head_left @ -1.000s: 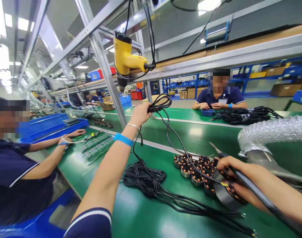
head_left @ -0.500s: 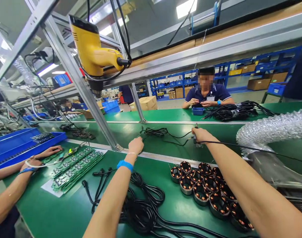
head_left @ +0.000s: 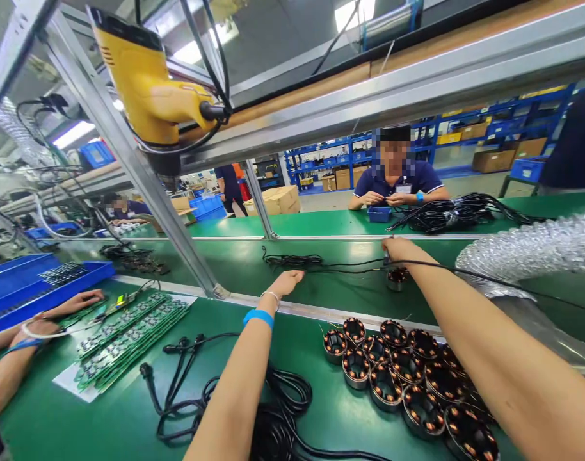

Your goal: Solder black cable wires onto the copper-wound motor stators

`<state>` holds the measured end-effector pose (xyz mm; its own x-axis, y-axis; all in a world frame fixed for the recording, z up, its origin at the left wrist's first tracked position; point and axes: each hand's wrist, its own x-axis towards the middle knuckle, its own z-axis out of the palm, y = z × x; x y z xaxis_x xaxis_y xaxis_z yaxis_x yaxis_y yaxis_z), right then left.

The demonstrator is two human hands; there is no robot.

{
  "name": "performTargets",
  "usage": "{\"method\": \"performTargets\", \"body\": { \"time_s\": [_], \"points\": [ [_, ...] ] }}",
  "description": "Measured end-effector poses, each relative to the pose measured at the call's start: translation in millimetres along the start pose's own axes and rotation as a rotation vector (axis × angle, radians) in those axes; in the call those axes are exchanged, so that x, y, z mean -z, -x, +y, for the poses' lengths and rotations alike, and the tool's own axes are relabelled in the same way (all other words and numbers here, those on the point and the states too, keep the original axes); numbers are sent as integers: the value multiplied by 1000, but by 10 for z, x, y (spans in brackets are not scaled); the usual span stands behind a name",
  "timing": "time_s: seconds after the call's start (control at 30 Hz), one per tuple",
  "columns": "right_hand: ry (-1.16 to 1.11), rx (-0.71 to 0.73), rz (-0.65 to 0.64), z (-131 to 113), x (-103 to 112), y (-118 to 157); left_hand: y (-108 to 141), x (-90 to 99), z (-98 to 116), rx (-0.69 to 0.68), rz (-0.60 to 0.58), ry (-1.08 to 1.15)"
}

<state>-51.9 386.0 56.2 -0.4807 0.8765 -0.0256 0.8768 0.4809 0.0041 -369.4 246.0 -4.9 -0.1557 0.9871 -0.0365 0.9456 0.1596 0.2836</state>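
My left hand point(head_left: 288, 282) is above the green surface beyond the metal rail, its fingers pinched together. What they hold, if anything, is too small to make out; a black cable point(head_left: 340, 264) passes close to the fingertips. My right hand point(head_left: 399, 248) is farther right, fingers closed on the black cable, which runs past it to the right edge. Just beneath that hand is a copper-wound stator point(head_left: 397, 278), partly hidden by it. A coil of the same cable point(head_left: 292, 260) lies beyond my left hand.
Several stators point(head_left: 386, 386) stand between my forearms. Black cables with connectors point(head_left: 287, 390) lie under my left forearm. Green circuit boards point(head_left: 129, 339) are at left, beside another person's hands point(head_left: 84, 301). A silver duct point(head_left: 527, 253) is at right; a yellow heat gun point(head_left: 148, 96) hangs overhead.
My left hand has moved right, toward my right hand. My right hand has shifted slightly right, and the stator beneath it shows more clearly. The view has turned a little.
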Motion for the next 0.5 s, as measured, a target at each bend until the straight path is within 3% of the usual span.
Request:
{"method": "performTargets", "body": {
  "time_s": [0.13, 0.27, 0.37, 0.5],
  "points": [
    [33, 93, 59, -30, 465, 183, -88, -101, 418, -1, -37, 59],
    [52, 209, 114, -7, 793, 704, 221, -109, 681, -52, -126, 61],
    [25, 328, 205, 51, 832, 1347, 584, -85, 844, -134, -187, 30],
    [-58, 479, 331, 183, 555, 2356, 928, -92, 1081, -245, -221, -77]
  ]
}}
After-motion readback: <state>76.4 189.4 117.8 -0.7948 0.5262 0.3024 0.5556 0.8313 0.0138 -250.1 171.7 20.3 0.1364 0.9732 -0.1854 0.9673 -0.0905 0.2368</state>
